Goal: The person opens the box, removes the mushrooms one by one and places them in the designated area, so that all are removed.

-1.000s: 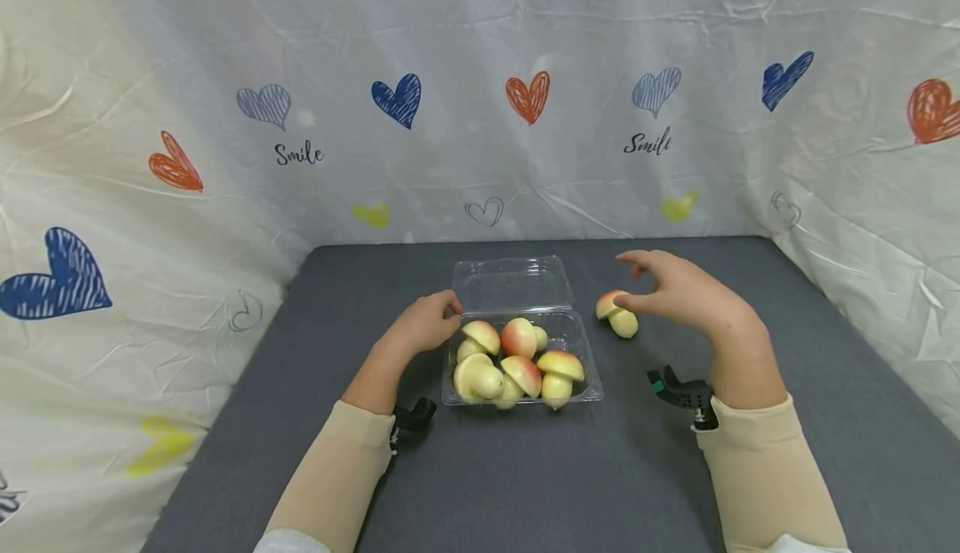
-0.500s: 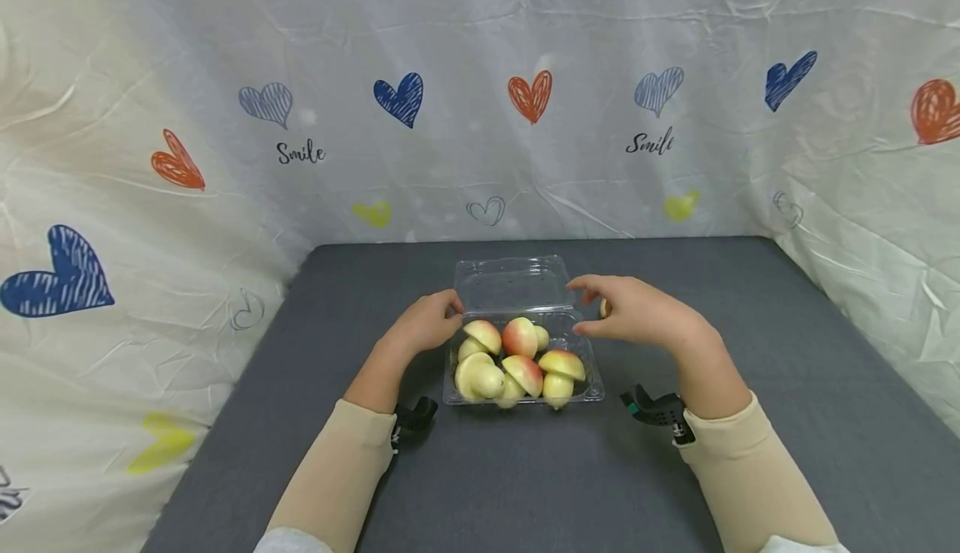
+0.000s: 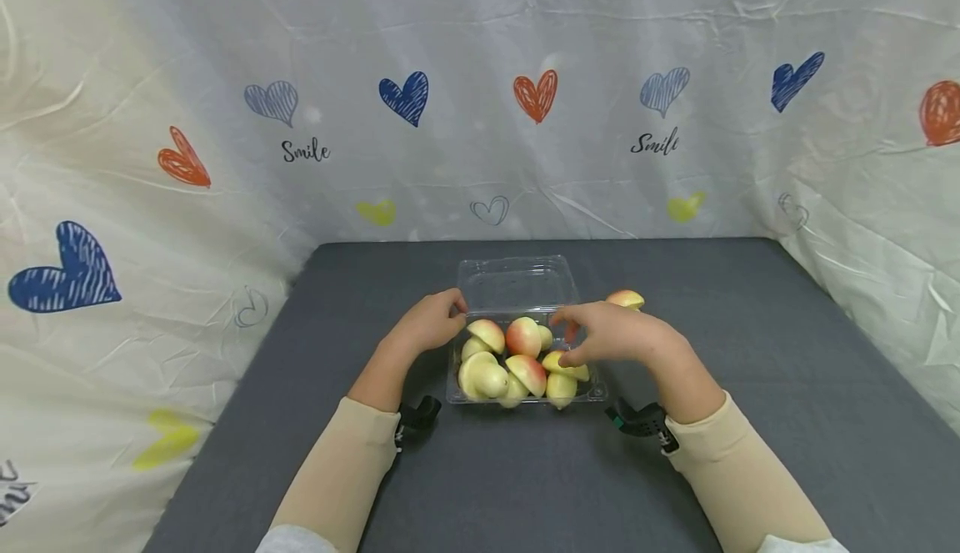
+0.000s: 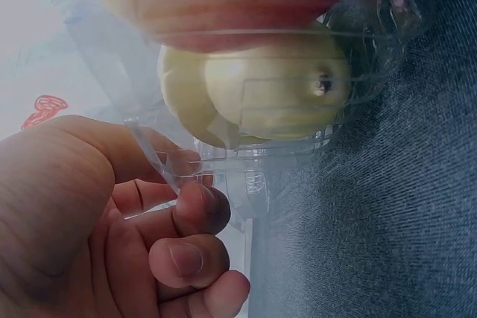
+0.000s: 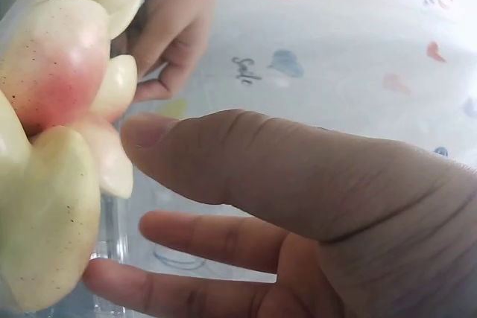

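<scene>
A clear plastic box [image 3: 597, 392] sits on a dark grey table [image 3: 510, 486] at the centre of the head view. Its lid [image 3: 517, 282] is folded back toward the top of the frame. Five mushrooms show in the box, pale yellow with red blushes on some caps: two in the upper row, three in the lower. The mushroom at the lower right [image 3: 561, 388] stands with its stem toward the bottom of the frame.

The left hand [image 3: 426, 322] is at the box's upper left edge, thumb and finger pinching the clear rim, the other fingers curled in the left wrist view.

The right hand [image 3: 618, 332] reaches in from the right over the right part of the box. Its thumb and fingers are spread apart with nothing gripped between them. The fingertips come right beside the lower right mushroom; whether they touch it cannot be told.

Another mushroom [image 3: 626, 297] lies on the table outside the box, right of the lid and partly hidden by the right hand. Both arms wear beige sleeves [image 3: 337, 461]. A whitish sheet [image 3: 450, 19] printed with hearts and the word "Smile" fills the upper frame.
</scene>
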`<state>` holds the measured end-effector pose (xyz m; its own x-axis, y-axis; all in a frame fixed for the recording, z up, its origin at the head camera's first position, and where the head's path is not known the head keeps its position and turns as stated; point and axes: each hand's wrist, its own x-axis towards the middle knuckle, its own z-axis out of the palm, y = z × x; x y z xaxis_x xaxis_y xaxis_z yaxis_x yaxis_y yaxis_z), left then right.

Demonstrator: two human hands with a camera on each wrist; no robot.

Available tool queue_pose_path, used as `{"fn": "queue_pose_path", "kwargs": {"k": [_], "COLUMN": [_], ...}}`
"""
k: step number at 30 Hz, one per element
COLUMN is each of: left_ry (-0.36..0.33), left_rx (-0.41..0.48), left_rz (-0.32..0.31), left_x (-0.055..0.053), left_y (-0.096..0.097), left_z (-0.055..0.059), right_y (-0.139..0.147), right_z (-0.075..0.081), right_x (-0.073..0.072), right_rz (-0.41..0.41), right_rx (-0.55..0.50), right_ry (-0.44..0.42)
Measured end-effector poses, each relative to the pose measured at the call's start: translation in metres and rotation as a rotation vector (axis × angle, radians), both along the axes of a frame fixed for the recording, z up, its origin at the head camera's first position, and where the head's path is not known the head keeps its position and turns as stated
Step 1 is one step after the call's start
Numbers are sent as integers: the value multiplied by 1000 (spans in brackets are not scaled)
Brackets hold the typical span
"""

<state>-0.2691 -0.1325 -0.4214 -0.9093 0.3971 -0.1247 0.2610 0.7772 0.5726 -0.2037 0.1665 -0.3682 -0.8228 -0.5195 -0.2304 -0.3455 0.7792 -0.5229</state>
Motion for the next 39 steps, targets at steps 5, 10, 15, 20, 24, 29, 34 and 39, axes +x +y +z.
{"fn": "queue_pose_path", "kwargs": {"k": [5,10,15,20,24,29,34,39], "left_ry": [8,16,13,9,3,-3,-2,-2], "left_rx": [-10,-18,-23,-21,-17,-13,-10,-12], "left_rz": [-5,-14,-19,-15,-11,-12,-13,-17], "left_x": [1,1,0,0,2,2,2,2], "left_y": [0,1,1,1,1,0,1,1], "left_z": [0,-1,-2,-2,-1,-2,-1,-1], "right_y": [-5,-10,-14,-15,-15,-15,-12,-8], "right_z": [-5,-10,-13,-15,-15,-14,-11,-7], "right_x": [-1,-1,-2,-1,-2,-2,-1,0], "right_rz": [-18,-14,3,-7,-12,-4,-4,-5], "right_rx": [63,147,214,230,229,222,194,153], "right_ry": [-49,-47,-5,23,28,24,22,34]}}
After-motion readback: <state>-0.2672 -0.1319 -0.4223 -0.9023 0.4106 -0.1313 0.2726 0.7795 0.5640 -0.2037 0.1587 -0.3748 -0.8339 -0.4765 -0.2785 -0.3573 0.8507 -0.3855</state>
